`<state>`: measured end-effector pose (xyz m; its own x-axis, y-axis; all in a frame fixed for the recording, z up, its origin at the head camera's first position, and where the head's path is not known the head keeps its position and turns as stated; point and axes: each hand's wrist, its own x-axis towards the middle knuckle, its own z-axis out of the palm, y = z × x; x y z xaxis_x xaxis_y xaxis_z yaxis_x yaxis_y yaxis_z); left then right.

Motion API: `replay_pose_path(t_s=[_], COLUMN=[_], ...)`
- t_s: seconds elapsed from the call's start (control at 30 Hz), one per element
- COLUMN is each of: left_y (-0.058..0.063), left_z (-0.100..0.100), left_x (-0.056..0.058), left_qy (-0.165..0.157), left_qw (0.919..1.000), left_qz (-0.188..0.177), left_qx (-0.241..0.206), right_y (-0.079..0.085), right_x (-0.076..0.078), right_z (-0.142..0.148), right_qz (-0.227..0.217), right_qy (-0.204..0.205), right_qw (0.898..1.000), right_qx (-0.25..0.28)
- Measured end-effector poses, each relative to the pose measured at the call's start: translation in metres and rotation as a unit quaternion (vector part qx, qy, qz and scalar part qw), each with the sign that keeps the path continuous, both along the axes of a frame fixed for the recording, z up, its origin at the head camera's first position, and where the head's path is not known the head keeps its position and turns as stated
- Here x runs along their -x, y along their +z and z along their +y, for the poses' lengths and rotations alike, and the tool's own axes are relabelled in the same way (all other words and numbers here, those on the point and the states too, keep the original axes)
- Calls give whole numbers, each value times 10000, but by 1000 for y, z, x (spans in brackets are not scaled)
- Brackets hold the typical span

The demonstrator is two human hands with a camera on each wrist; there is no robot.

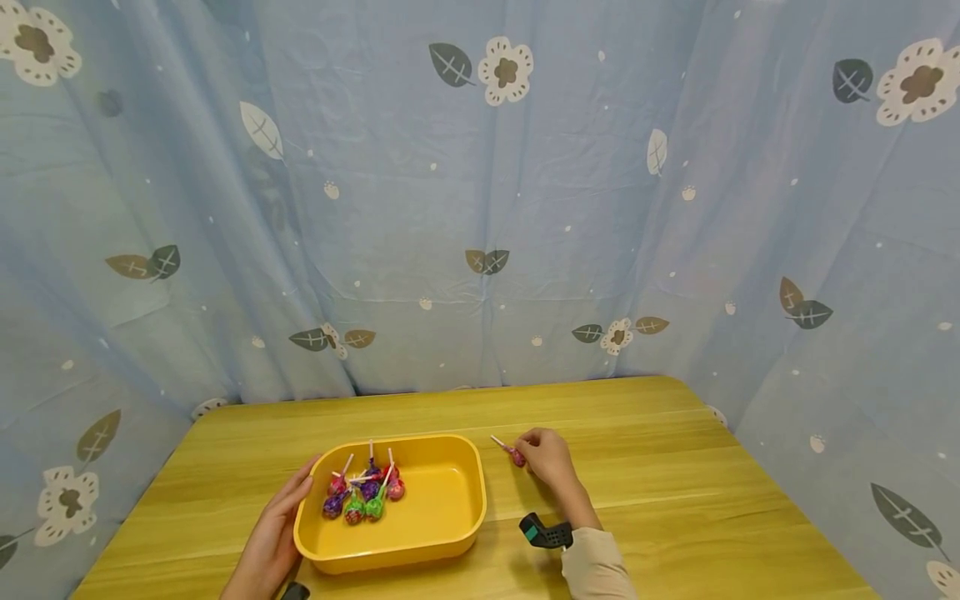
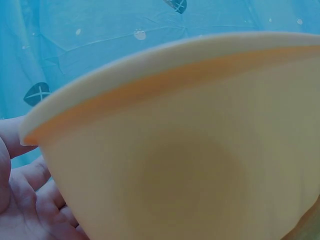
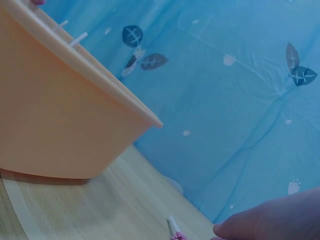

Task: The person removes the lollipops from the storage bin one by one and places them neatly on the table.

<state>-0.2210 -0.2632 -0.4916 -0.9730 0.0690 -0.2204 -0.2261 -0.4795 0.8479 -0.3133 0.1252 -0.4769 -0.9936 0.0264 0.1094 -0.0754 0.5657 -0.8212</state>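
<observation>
A yellow plastic tub (image 1: 405, 546) stands on the table, its outer wall (image 2: 175, 150) filling much of the left wrist view. My left hand (image 1: 273, 537) rests against the tub's left side with fairly straight fingers, partly hidden behind the wall in the left wrist view. Several wrapped lollipops (image 1: 355, 510), in green, purple, red and pink, lie in the tub's left half with white sticks pointing up. Right of the tub, my right hand (image 1: 547, 458) pinches a pink-wrapped lollipop (image 1: 517, 457) at table level, its white stick pointing away to the left. Only a finger (image 3: 270, 220) shows in the right wrist view.
The yellow wood-grain table (image 1: 675, 500) extends right of the right hand. A blue curtain (image 1: 405, 208) with leaves and flowers hangs behind the table and along both sides. A black wrist device (image 1: 546, 532) sits on the right wrist, near the tub's right side.
</observation>
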Motion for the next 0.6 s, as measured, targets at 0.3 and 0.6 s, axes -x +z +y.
replay_pose_path(t_s=[0.3,0.6], left_y=[-1,-1], left_z=[-1,-1], left_x=[0,0], left_qy=[0,36], left_qw=[10000,9997], left_qz=[86,82], left_qx=[-40,-221], right_y=[9,20], right_x=[-2,-5], right_z=[-1,-11], right_qz=[439,549], right_qy=[-532,-3], right_qw=[9973,9983], right_qx=[-256,194])
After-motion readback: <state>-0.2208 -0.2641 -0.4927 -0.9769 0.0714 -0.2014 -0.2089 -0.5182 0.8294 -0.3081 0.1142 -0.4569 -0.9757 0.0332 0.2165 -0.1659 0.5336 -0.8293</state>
